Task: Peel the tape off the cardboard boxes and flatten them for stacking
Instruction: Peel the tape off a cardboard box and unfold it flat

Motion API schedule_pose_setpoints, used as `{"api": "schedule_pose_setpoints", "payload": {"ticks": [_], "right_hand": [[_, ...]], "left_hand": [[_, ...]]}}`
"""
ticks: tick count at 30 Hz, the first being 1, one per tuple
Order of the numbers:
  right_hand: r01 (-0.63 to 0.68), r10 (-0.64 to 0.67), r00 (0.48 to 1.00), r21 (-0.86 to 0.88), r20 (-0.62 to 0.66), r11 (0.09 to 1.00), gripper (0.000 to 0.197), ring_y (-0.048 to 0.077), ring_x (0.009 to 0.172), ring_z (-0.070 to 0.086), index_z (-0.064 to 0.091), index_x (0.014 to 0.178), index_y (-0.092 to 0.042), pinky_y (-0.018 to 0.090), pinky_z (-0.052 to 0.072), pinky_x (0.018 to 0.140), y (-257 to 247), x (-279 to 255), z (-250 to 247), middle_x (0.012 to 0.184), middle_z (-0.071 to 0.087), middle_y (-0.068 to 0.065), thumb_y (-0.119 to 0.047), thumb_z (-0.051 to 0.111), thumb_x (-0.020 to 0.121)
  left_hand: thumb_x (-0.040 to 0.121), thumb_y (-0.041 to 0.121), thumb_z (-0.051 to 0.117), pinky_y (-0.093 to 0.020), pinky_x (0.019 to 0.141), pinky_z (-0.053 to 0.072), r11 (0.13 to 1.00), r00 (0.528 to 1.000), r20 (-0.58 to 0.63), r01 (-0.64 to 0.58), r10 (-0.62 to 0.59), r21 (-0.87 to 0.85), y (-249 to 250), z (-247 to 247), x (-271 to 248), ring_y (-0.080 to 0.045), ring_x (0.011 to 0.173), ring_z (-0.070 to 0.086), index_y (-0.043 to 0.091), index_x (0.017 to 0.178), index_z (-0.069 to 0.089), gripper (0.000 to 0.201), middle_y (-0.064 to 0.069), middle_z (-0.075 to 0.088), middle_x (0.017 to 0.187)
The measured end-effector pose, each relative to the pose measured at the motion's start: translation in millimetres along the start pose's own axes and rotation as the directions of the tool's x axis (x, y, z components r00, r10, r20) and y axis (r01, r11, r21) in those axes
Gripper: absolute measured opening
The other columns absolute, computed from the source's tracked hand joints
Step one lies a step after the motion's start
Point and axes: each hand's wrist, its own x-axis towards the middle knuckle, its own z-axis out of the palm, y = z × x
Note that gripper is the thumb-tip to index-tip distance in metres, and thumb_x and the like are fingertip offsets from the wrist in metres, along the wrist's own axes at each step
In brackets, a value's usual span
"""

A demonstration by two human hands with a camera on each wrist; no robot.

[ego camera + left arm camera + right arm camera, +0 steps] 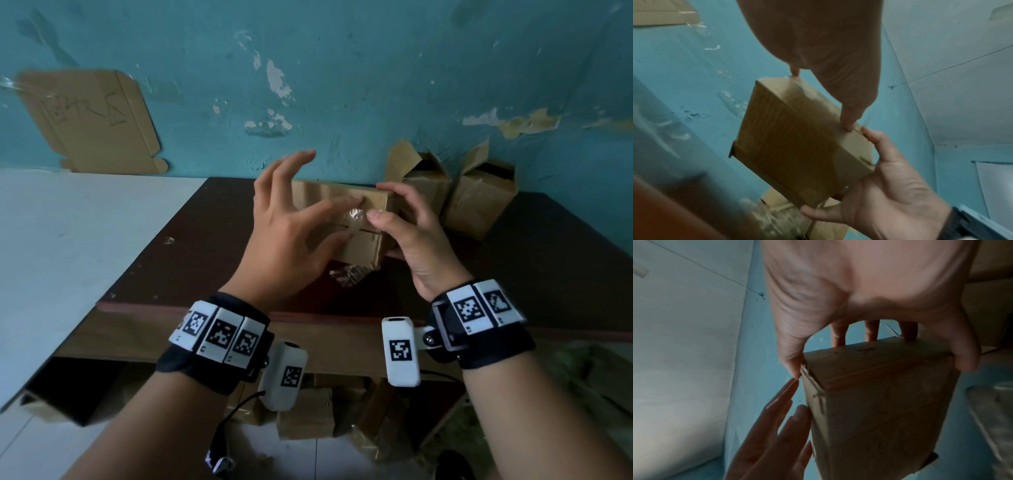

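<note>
Dark worktop (191,246), teal wall behind. Right hand (416,240) grips cardboard box (356,222) above it; left hand (291,222) fingers spread, touching tape (356,216).

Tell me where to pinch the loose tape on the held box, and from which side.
Pinch the crinkled, lifted bit of tape on the box face that looks at the camera, beside the flap seam. Come from the left with the left hand: the right hand grips the box's right edge, so that side is blocked. I'd guess a thumb and forefinger pinch suits it.
</note>
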Motion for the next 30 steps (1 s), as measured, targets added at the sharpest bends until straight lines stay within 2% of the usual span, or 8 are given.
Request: {"api": "schedule_pose_setpoints", "payload": {"ticks": [3,7,13,17,20,22,25,30], "right_hand": [[0.0,0.0,1.0,-0.01,-0.022,1.0,0.052,0.017,0.13,0.054,0.066,0.114,-0.048,0.054,0.049,0.106,1.8,0.6,2.0,0.14,0.053,-0.005,-0.057,0.076,0.064],[0.054,-0.056,0.998,-0.061,-0.039,0.997,0.052,0.014,0.134,0.046,0.066,0.114,-0.047,0.055,0.047,0.108,4.7,-1.6,7.8,0.139,0.044,-0.009,-0.059,0.076,0.064],[0.027,-0.028,0.998,-0.016,-0.059,1.0,0.053,0.018,0.13,0.052,0.066,0.114,-0.047,0.055,0.048,0.106,2.6,-0.2,8.5,0.138,0.051,-0.002,-0.061,0.076,0.064],[0.008,-0.006,0.997,0.031,-0.075,0.999,0.049,0.018,0.119,0.06,0.066,0.109,-0.048,0.049,0.053,0.098,-3.7,-0.7,2.8,0.131,0.06,0.001,-0.061,0.071,0.062],[-0.026,0.029,0.998,0.054,-0.05,0.998,0.048,0.017,0.116,0.062,0.065,0.107,-0.051,0.049,0.054,0.086,-8.7,-1.2,-3.9,0.129,0.062,-0.005,-0.061,0.068,0.061],[-0.038,0.04,0.999,0.056,-0.031,0.998,0.049,0.017,0.114,0.062,0.065,0.109,-0.051,0.052,0.054,0.086,-9.9,-1.4,-7.6,0.127,0.063,-0.005,-0.06,0.068,0.061],[-0.038,0.039,0.999,0.05,-0.016,0.998,0.051,0.02,0.113,0.063,0.066,0.112,-0.047,0.053,0.056,0.085,-9.7,-3.1,-8.7,0.125,0.064,-0.001,-0.059,0.068,0.062],[-0.053,0.057,0.998,0.124,-0.028,0.991,0.053,0.023,0.117,0.064,0.064,0.123,-0.032,0.044,0.058,0.077,-9.2,-1.7,-16.6,0.119,0.069,-0.004,-0.05,0.067,0.074]], "left_hand": [[0.088,0.04,0.077,-0.061,0.111,0.031,0.998,0.997,-0.063,-0.035,0.038,0.047,6.1,5.2,-0.6,-0.045,0.139,0.033,0.035,0.117,0.077,0.03,-0.017,0.044,0.15],[0.086,0.042,0.079,-0.058,0.101,0.036,1.0,0.989,-0.146,0.005,-0.001,0.028,13.6,8.7,-1.0,-0.039,0.128,0.044,0.03,0.103,0.081,0.021,-0.008,0.058,0.135],[0.091,0.024,0.078,-0.052,0.081,0.046,0.997,0.968,-0.25,-0.022,0.001,-0.08,5.6,11.2,0.8,-0.031,0.102,0.055,0.019,0.093,0.082,0.007,-0.003,0.067,0.105],[0.093,0.022,0.074,-0.048,0.076,0.049,0.996,0.965,-0.256,0.027,-0.048,-0.088,-5.1,6.5,1.8,-0.025,0.09,0.056,0.015,0.091,0.079,0.009,0.0,0.067,0.092],[0.093,0.021,0.071,-0.048,0.075,0.05,0.995,0.961,-0.262,0.066,-0.085,-0.08,-14.0,0.8,2.5,-0.026,0.086,0.058,0.013,0.091,0.077,0.01,0.0,0.069,0.089],[0.092,0.019,0.071,-0.048,0.074,0.05,0.994,0.959,-0.265,0.083,-0.098,-0.068,-19.7,-1.4,2.5,-0.026,0.086,0.059,0.012,0.09,0.076,0.009,0.001,0.07,0.089],[0.092,0.016,0.071,-0.049,0.073,0.05,0.992,0.958,-0.26,0.104,-0.118,-0.065,-23.7,-2.4,1.0,-0.025,0.084,0.059,0.012,0.089,0.074,0.006,0.001,0.069,0.088],[0.091,0.014,0.067,-0.053,0.081,0.053,0.967,0.922,-0.297,0.221,-0.25,-0.126,-28.0,-9.3,1.4,-0.02,0.087,0.066,0.014,0.092,0.071,0.004,0.013,0.066,0.091]]}}
